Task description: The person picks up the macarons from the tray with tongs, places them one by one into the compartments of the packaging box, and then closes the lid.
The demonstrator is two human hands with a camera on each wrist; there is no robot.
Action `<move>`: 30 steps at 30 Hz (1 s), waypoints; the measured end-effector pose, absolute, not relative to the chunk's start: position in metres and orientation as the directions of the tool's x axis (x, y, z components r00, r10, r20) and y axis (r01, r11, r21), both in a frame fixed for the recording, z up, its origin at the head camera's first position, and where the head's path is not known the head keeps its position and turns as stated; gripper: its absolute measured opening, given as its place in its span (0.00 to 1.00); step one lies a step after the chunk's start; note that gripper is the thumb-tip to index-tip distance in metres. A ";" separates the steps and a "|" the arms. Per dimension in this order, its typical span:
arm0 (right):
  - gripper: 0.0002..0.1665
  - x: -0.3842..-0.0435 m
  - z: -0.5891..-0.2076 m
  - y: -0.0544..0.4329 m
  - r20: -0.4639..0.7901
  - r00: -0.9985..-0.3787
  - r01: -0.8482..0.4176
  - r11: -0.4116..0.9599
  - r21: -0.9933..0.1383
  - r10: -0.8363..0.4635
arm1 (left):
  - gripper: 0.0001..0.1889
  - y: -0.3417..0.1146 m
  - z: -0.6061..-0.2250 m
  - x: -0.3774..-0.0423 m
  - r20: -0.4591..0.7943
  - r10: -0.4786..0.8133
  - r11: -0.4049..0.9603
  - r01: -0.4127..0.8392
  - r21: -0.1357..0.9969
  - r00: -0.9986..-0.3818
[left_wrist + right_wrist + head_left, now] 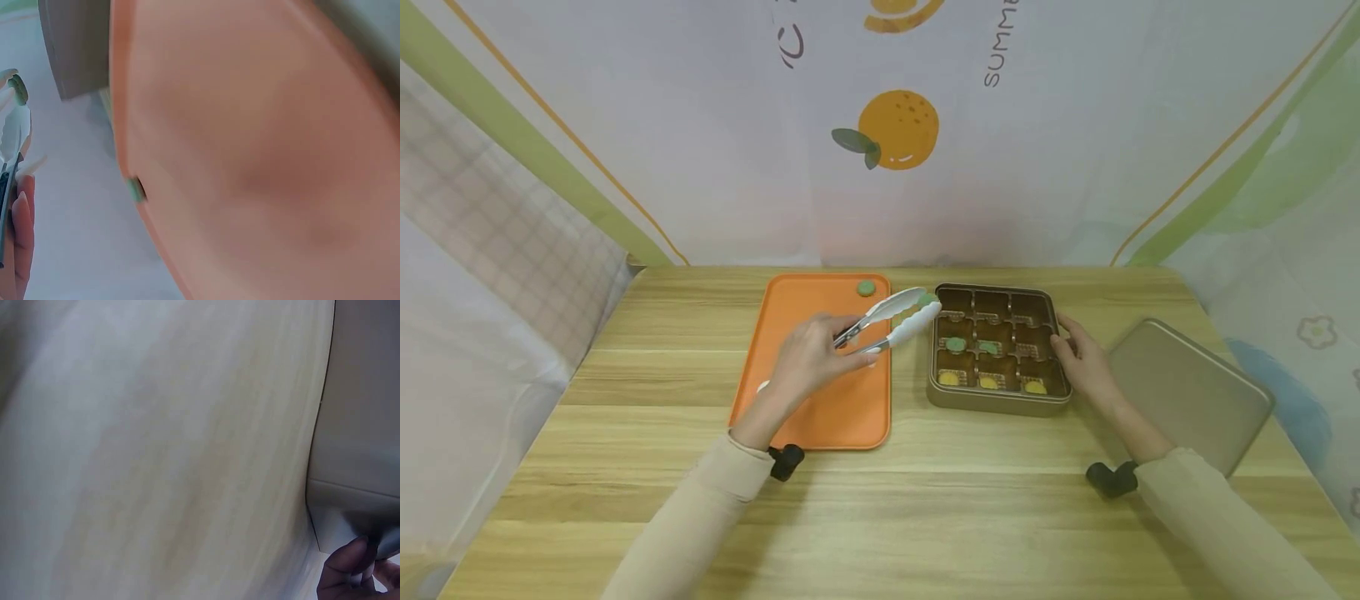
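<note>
My left hand [811, 354] grips a pair of tongs [880, 321] with white scalloped tips, above the orange tray [820, 433]. Between the tips is a green round piece, perhaps a cookie [928, 299], near the tin's back left corner. The brown divided tin [1000, 403] holds three yellow pieces [989, 382] in its front row. Two green pieces [955, 343] lie in the middle row's left and centre compartments. At the tin's right side, my right hand [1086, 362] holds the wall, thumb at the rim. In the right wrist view, curled fingers [350, 569] touch the tin's corner.
Another green piece [866, 287] lies in the tray's far right corner. A small white thing [763, 386] shows beside my left wrist, mostly hidden. Right of the tin, a flat metal lid [1187, 392] lies on the wooden table [925, 517]. A printed cloth [1037, 183] hangs behind.
</note>
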State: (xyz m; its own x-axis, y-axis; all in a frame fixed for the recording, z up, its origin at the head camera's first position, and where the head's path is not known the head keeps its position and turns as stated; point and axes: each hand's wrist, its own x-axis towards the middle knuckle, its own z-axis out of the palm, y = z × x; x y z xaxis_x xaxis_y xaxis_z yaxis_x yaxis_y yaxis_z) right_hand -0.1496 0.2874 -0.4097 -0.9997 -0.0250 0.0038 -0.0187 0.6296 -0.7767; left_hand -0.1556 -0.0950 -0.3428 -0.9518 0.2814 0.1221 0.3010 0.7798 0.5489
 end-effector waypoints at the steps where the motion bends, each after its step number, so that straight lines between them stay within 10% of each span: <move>1: 0.34 -0.149 -0.410 0.287 0.003 -1.000 -0.018 0.633 -0.774 -0.023 | 0.25 -0.089 -0.343 -0.156 0.122 0.291 0.776 0.309 0.549 -0.949; 30: 0.32 -0.152 -0.413 0.288 0.039 -0.999 -0.033 0.641 -0.767 -0.005 | 0.31 0.005 -0.348 -0.158 0.103 0.473 0.747 0.461 0.480 -0.875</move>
State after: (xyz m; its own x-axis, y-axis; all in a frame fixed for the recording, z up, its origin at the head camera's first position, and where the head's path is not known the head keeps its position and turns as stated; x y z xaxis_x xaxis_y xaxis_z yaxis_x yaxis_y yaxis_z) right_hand -0.1517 0.2882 -0.4129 -0.9992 -0.0047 0.0392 -0.0331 0.6409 -0.7669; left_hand -0.1584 0.0052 -0.3484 -0.8749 0.4732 0.1034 0.4607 0.7468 0.4796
